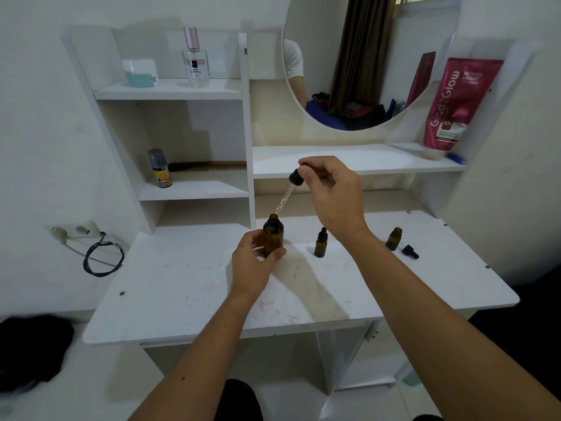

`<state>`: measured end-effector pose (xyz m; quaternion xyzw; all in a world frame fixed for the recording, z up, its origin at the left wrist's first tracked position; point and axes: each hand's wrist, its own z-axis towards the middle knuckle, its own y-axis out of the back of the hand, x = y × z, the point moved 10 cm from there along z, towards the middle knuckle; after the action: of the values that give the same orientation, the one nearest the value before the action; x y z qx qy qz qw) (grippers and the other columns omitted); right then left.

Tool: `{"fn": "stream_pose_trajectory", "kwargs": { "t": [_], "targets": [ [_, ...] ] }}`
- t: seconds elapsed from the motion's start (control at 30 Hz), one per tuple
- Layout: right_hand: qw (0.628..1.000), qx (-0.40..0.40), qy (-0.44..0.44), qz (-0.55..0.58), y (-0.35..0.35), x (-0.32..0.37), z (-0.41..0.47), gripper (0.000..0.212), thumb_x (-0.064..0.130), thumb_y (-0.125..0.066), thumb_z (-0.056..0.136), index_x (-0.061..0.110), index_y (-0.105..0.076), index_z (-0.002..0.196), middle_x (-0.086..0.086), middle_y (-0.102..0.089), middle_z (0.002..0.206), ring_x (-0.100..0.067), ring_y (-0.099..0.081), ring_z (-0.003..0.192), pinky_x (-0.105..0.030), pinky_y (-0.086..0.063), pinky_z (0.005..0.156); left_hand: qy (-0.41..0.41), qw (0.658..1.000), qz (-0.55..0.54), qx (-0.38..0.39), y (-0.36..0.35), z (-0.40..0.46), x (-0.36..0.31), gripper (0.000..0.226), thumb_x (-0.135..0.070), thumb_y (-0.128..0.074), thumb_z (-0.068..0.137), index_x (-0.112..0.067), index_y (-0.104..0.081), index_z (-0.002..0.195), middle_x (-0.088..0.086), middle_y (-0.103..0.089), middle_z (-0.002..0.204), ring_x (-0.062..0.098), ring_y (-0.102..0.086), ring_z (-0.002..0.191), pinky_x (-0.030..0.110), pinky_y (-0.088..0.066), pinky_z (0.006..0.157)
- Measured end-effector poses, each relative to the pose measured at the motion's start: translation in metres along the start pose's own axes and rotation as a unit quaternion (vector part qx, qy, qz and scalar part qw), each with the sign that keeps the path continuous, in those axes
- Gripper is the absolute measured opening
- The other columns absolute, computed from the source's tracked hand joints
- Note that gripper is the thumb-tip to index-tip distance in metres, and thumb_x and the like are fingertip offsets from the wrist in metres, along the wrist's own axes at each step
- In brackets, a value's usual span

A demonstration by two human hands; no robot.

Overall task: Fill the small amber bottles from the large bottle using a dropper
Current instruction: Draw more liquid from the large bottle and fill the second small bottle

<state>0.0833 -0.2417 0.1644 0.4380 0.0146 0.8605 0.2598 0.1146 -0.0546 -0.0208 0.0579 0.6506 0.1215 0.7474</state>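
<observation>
a white tabletop [188,287] under shelves and a round mirror [367,62]. the large bottle [273,235], amber and uncapped, stands upright with the left hand [253,262] curled round its lower body. just above its mouth hangs the dropper [288,192], tilted, its black bulb pinched by the right hand [331,192]. to the right stand a capped small bottle [321,243] and an open small bottle [394,238], a loose cap [410,251] beside it.

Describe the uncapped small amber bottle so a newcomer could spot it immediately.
Start at the white desk top under the round mirror and look to its right side, past the right hand. The uncapped small amber bottle stands there with a loose black dropper cap lying just right of it. Its neighbour, the other small bottle, wears its black dropper cap, and the large bottle sits in the left hand.
</observation>
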Motion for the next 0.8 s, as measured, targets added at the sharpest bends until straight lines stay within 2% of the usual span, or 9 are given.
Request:
{"fn": "stream_pose_trajectory", "kwargs": {
  "t": [0.1,0.23,0.3,0.37,0.5,0.57,0.67,0.8],
  "targets": [
    [1.0,-0.019,-0.003,0.013,0.015,0.0,-0.003,0.017,0.017,-0.069,0.101,0.014,-0.075,0.117,0.002,-0.077,0.107,-0.011,-0.072,0.102,-0.025,-0.058,0.095,0.0,1.0,0.012,-0.009,-0.001,-0.004,0.002,0.064,-0.036,-0.089,0.077,-0.03,-0.051,0.129,-0.012,-0.061,0.122,0.012,-0.063,0.107,0.015,-0.048,0.087],
    [0.999,-0.041,-0.01,0.032,0.033,-0.006,-0.01,0.017,0.016,-0.07,0.101,0.011,-0.075,0.116,0.0,-0.077,0.107,-0.012,-0.073,0.103,-0.024,-0.058,0.094,0.01,0.998,0.025,-0.057,0.009,-0.012,0.007,0.074,-0.036,-0.091,0.074,-0.024,-0.048,0.132,-0.006,-0.059,0.122,0.015,-0.062,0.107,0.026,-0.054,0.094],
    [0.998,-0.046,-0.013,0.028,0.041,-0.009,-0.014,0.017,0.016,-0.07,0.101,0.011,-0.076,0.116,0.001,-0.077,0.107,-0.01,-0.073,0.103,-0.022,-0.057,0.094,0.014,0.996,0.028,-0.085,0.013,-0.02,0.005,0.07,-0.036,-0.091,0.074,-0.023,-0.049,0.128,-0.003,-0.06,0.119,0.017,-0.062,0.104,0.026,-0.056,0.092],
    [0.998,-0.051,-0.017,0.02,0.05,-0.014,-0.019,0.017,0.016,-0.07,0.1,0.011,-0.076,0.116,0.002,-0.077,0.107,-0.007,-0.073,0.103,-0.017,-0.055,0.093,0.01,0.995,0.027,-0.096,0.01,-0.031,0.001,0.062,-0.035,-0.09,0.076,-0.024,-0.05,0.121,-0.004,-0.061,0.112,0.016,-0.063,0.098,0.02,-0.054,0.085],
    [0.997,-0.063,-0.043,0.025,0.073,-0.031,-0.029,0.016,0.016,-0.071,0.1,0.011,-0.076,0.115,0.003,-0.078,0.106,-0.005,-0.073,0.101,-0.016,-0.055,0.092,-0.01,0.999,0.031,-0.032,-0.022,-0.047,-0.009,0.047,-0.037,-0.087,0.079,-0.025,-0.056,0.112,-0.01,-0.064,0.101,0.009,-0.064,0.091,0.013,-0.051,0.076],
    [0.996,-0.066,-0.055,0.012,0.084,-0.041,-0.033,0.016,0.019,-0.071,0.1,0.016,-0.076,0.115,0.007,-0.078,0.105,-0.006,-0.073,0.101,-0.019,-0.056,0.093,-0.013,1.0,0.02,0.005,-0.04,-0.051,-0.014,0.044,-0.037,-0.087,0.079,-0.024,-0.059,0.111,-0.01,-0.065,0.1,0.01,-0.065,0.091,0.013,-0.053,0.073],
    [0.995,-0.075,-0.071,0.007,0.102,-0.056,-0.038,0.016,0.022,-0.072,0.1,0.019,-0.076,0.115,0.005,-0.078,0.105,-0.011,-0.074,0.102,-0.03,-0.059,0.096,-0.02,0.999,0.005,0.048,-0.068,-0.054,-0.023,0.045,-0.036,-0.088,0.079,-0.022,-0.062,0.114,-0.01,-0.067,0.102,0.01,-0.066,0.094,0.014,-0.056,0.079],
    [0.992,-0.09,-0.088,-0.02,0.125,-0.068,-0.043,0.016,0.024,-0.072,0.1,0.02,-0.076,0.114,0.007,-0.078,0.104,-0.007,-0.074,0.097,-0.035,-0.061,0.093,-0.034,0.995,-0.012,0.097,-0.109,-0.056,-0.035,0.051,-0.033,-0.088,0.08,-0.019,-0.063,0.122,-0.008,-0.069,0.114,0.008,-0.066,0.103,0.021,-0.057,0.092]
  ]
}}
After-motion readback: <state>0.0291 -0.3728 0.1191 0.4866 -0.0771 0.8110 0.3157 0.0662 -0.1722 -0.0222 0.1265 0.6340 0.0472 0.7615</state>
